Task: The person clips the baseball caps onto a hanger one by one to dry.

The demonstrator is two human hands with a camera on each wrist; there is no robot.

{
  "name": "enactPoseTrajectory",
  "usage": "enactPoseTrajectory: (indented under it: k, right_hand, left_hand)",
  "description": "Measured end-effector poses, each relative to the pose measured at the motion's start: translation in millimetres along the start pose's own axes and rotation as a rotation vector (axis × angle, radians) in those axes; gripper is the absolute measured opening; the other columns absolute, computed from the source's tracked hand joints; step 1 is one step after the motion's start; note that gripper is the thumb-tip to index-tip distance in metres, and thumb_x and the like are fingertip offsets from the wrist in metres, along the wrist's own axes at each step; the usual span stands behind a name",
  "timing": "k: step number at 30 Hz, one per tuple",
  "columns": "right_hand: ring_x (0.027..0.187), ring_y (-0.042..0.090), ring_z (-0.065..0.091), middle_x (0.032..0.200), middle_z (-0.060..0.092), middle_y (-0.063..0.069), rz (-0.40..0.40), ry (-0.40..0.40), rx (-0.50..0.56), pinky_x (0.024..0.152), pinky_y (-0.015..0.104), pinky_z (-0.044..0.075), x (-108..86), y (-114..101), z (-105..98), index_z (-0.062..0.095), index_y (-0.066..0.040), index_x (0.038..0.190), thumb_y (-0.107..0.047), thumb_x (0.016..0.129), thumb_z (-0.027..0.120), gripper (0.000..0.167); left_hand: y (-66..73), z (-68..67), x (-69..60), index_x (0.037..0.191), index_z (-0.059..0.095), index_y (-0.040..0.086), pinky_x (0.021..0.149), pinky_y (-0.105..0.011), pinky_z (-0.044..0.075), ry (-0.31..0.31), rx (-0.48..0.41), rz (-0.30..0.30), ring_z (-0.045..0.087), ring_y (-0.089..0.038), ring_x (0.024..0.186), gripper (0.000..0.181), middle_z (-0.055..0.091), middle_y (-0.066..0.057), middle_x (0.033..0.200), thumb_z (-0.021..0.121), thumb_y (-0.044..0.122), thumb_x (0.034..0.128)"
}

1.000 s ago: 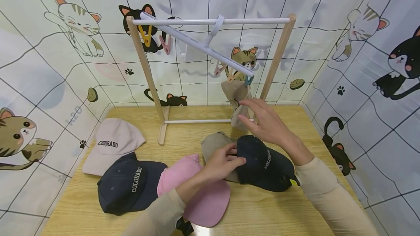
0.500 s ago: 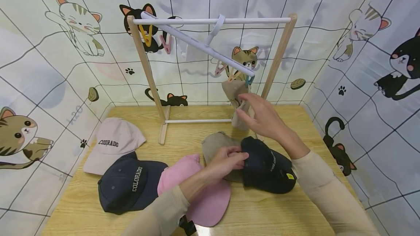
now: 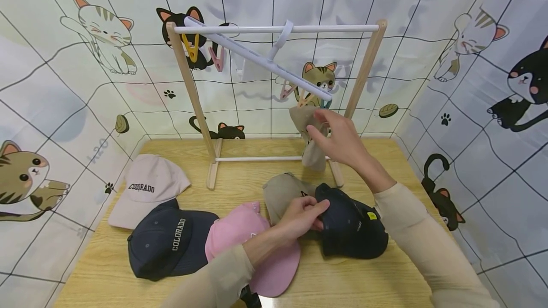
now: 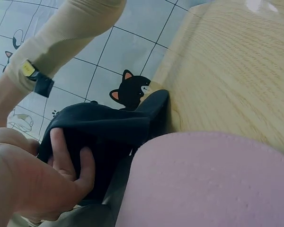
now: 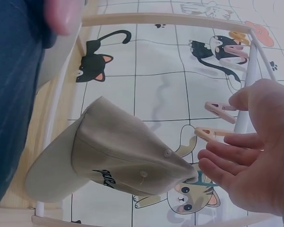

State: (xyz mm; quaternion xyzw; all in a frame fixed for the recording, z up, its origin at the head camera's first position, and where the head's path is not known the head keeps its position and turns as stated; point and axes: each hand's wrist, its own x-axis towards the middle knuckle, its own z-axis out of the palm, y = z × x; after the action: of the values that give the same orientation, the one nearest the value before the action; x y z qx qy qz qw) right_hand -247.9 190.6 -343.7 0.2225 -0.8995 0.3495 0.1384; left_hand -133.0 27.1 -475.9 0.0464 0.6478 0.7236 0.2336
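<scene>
My left hand [image 3: 301, 215] pinches the edge of a navy baseball cap [image 3: 355, 232] at the front right of the table. In the left wrist view, some of its fingers [image 4: 61, 151] reach inside that cap. My right hand [image 3: 340, 139] is raised, fingers loosely bent, beside a beige cap [image 5: 123, 151] that hangs from a teal clip [image 5: 206, 178]. Its fingertips are close to that clip; contact cannot be told. The clip belongs to a tilted white hanger [image 3: 257, 58]. Another beige cap [image 3: 282, 194] lies partly behind the left hand.
A rack with wooden posts [image 3: 364, 70] and white bars carries the hanger. Yellow [image 3: 191, 47] and pink [image 3: 217, 58] clips hang at its left end. On the table [image 3: 239, 182] lie a pale cap [image 3: 151, 175], another navy cap [image 3: 158, 241] and a pink cap [image 3: 239, 227].
The navy cap in my left hand has turned and shifted slightly right, its yellow tag showing higher. My right hand has risen a little toward the teal clip.
</scene>
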Motion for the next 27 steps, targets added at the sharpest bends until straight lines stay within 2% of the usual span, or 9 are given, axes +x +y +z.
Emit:
enactPoseTrajectory:
  k: [6, 12, 19, 23, 27]
  right_hand:
    - [0.139, 0.046, 0.069, 0.155, 0.067, 0.029, 0.059, -0.049, 0.04, 0.117, 0.06, 0.056, 9.1, 0.2, 0.8, 0.052, 0.003, 0.163, -0.028, 0.114, 0.066, 0.06]
    - [0.143, 0.045, 0.067, 0.16, 0.063, 0.027, 0.122, -0.097, 0.066, 0.12, 0.061, 0.054, 17.9, 2.6, 1.3, 0.045, 0.0, 0.169, -0.035, 0.115, 0.061, 0.066]
    - [0.146, 0.041, 0.066, 0.165, 0.059, 0.025, 0.179, -0.131, 0.134, 0.123, 0.058, 0.053, 25.5, 3.4, 1.7, 0.039, 0.0, 0.173, -0.038, 0.115, 0.061, 0.073]
    - [0.148, 0.042, 0.065, 0.167, 0.058, 0.024, 0.195, -0.139, 0.148, 0.123, 0.059, 0.052, 31.2, 3.6, 2.3, 0.036, -0.001, 0.174, -0.038, 0.115, 0.059, 0.074]
    - [0.149, 0.042, 0.064, 0.168, 0.058, 0.023, 0.209, -0.134, 0.156, 0.124, 0.059, 0.051, 36.9, 2.2, 1.7, 0.037, -0.001, 0.174, -0.039, 0.115, 0.058, 0.073]
  left_hand:
    - [-1.7, 3.4, 1.7, 0.087, 0.069, 0.01, 0.072, -0.02, 0.059, 0.051, -0.003, 0.002, 0.07, -0.006, 0.059, 0.037, 0.067, 0.004, 0.078, 0.074, 0.038, 0.1109]
    - [-0.4, 4.5, 1.9, 0.086, 0.068, 0.01, 0.071, -0.02, 0.058, 0.047, 0.008, 0.028, 0.07, -0.009, 0.056, 0.039, 0.067, 0.006, 0.067, 0.073, 0.039, 0.1109]
    - [3.9, 4.7, -0.6, 0.088, 0.062, 0.01, 0.073, -0.024, 0.059, -0.023, 0.078, 0.118, 0.071, -0.007, 0.066, 0.035, 0.069, 0.009, 0.071, 0.073, 0.034, 0.1114]
    - [7.3, 4.7, -2.4, 0.088, 0.065, 0.008, 0.076, -0.025, 0.06, -0.025, 0.163, 0.19, 0.071, -0.011, 0.071, 0.036, 0.068, 0.007, 0.072, 0.073, 0.034, 0.1116]
    - [9.4, 3.4, -3.1, 0.092, 0.071, 0.006, 0.067, -0.02, 0.053, -0.009, 0.244, 0.268, 0.071, -0.019, 0.069, 0.034, 0.071, -0.003, 0.072, 0.072, 0.034, 0.1114]
